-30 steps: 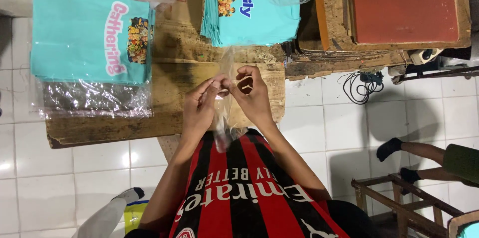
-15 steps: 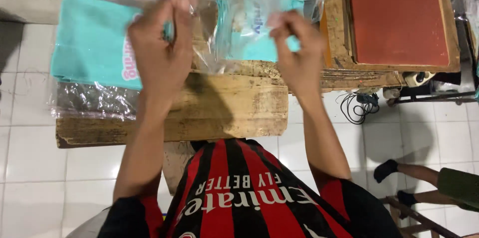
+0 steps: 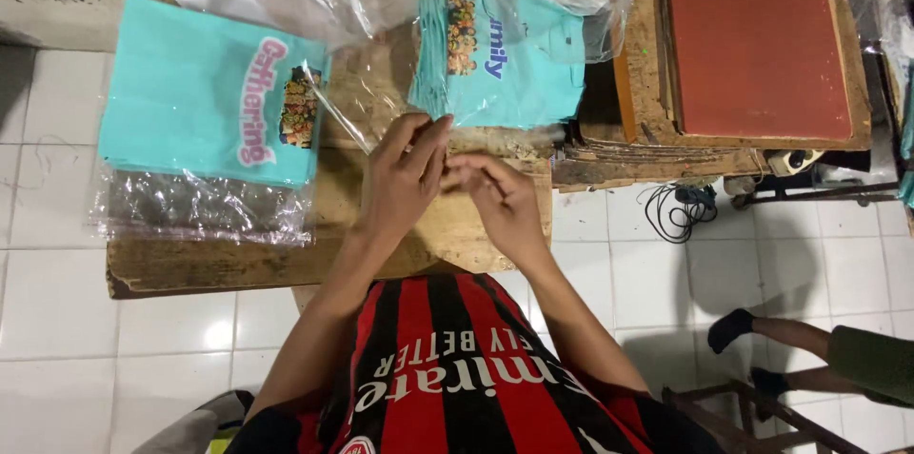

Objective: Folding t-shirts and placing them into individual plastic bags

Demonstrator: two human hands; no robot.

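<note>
Head view: the clear plastic sleeve [image 3: 381, 97] is what I'm working, it lies on the wooden bench [image 3: 238, 259] between the two teal stacks, and a thin strip from it runs down to my fingers. My left hand [image 3: 405, 178] has thumb and forefinger closed on that strip's end; my right hand [image 3: 500, 202] sits touching it, fingers curled in close, and I think it's pinching the same bit, though the film is too thin there to be sure. For this step I'd say keep the pinch light and pull flat along the bench so the film doesn't twist or stick to itself. Left of me is a folded teal shirt [image 3: 205, 92] lying on bagged ones. Ahead sits another teal stack [image 3: 505, 59] half in loose plastic. Off right, a reddish board [image 3: 752, 40].
</note>
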